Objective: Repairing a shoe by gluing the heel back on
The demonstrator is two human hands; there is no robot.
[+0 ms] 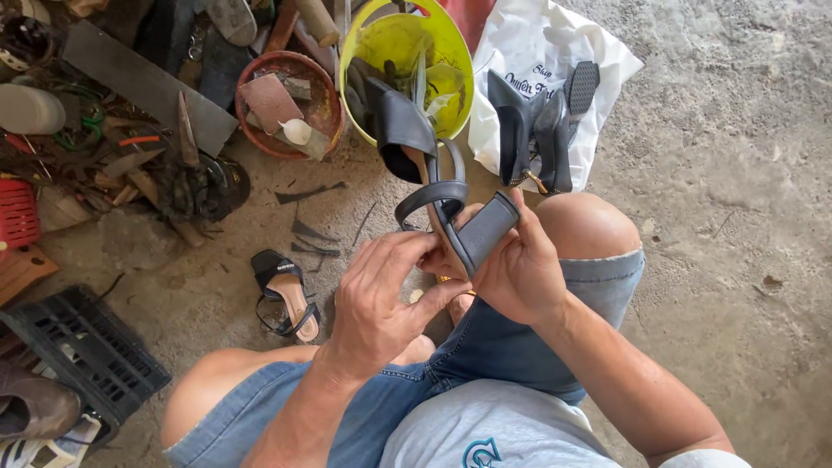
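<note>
Black leather block-heeled sandal (438,186), held above the knees: right hand (518,269) wraps its heel, left hand (381,295) pinches the sole edge beside it. Yellow plastic bucket (451,52) beyond both hands; matching black sandal (283,293) on concrete, left of left hand.

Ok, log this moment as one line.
left hand: touching black heeled sandal | right hand: gripping its block heel | second sandal: on floor
</note>
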